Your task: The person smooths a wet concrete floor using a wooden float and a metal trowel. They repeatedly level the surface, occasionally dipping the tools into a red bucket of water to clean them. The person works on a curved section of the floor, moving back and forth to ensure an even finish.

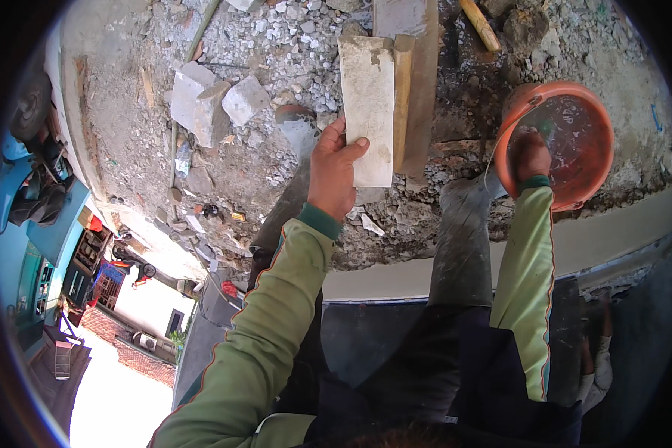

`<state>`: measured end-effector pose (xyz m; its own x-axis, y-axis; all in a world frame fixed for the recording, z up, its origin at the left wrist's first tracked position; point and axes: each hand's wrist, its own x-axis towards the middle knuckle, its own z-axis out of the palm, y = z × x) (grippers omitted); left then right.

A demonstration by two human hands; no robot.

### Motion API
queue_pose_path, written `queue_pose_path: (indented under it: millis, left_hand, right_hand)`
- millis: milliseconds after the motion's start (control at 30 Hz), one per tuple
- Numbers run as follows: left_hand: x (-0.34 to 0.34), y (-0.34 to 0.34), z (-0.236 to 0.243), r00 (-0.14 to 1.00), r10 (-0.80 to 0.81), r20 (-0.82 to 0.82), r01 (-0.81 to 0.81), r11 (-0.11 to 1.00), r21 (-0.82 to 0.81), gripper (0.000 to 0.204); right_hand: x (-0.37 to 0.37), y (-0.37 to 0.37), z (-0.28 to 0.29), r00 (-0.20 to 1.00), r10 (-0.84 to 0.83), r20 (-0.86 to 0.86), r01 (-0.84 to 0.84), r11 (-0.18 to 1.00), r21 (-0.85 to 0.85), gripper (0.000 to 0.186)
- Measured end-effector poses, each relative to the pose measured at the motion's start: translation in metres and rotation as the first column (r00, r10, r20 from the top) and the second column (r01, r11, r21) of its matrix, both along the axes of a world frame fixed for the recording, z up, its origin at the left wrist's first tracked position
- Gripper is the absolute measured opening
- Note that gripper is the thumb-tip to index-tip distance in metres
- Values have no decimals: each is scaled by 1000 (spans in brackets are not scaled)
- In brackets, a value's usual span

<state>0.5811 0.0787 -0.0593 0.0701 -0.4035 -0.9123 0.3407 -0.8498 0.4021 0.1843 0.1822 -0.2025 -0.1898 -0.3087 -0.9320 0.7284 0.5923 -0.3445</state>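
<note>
Right hand (532,157) in orange bucket (607,142), fingers mostly hidden, anything held there unclear

3 pale grey blocks (212,112) lie clustered on rubble (276,56), left of a short wooden stick (480,26).

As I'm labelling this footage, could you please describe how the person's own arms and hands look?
The left hand and right hand are bare, without gloves. The left sleeve and right sleeve are long and yellow-green, with dark green cuffs and thin orange piping.

No legible text or numbers anywhere.
</note>
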Motion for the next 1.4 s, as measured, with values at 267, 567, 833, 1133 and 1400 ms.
queue_pose_path:
  millis: [267, 567, 833, 1133, 1400]
  left_hand:
    - [-8, 0, 6, 997, 46, -57, -49, 997, -61, 59]
    - [19, -10, 18, 986, 51, -161, -72, 989, -130, 56]
    - [31, -25, 41, 957, -39, -287, 4, 993, -122, 67]
    - [47, -28, 45, 948, -256, -188, 208, 948, -241, 68]
    - [56, -1, 6, 990, -38, -138, 9, 978, -207, 54]
  right_hand:
    - [142, -72, 185, 760, 644, -90, -611, 659, -439, 46]
    - [289, -154, 64, 105, 496, -862, -994, 40, -98, 80]
    - [296, -237, 20, -165, 673, -721, -860, 260, 440, 88]
    - [308, -281, 25, 22, 654, -756, -910, 326, 256, 58]
    - [338, -157, 102, 106, 525, -845, -981, 196, -2, 70]
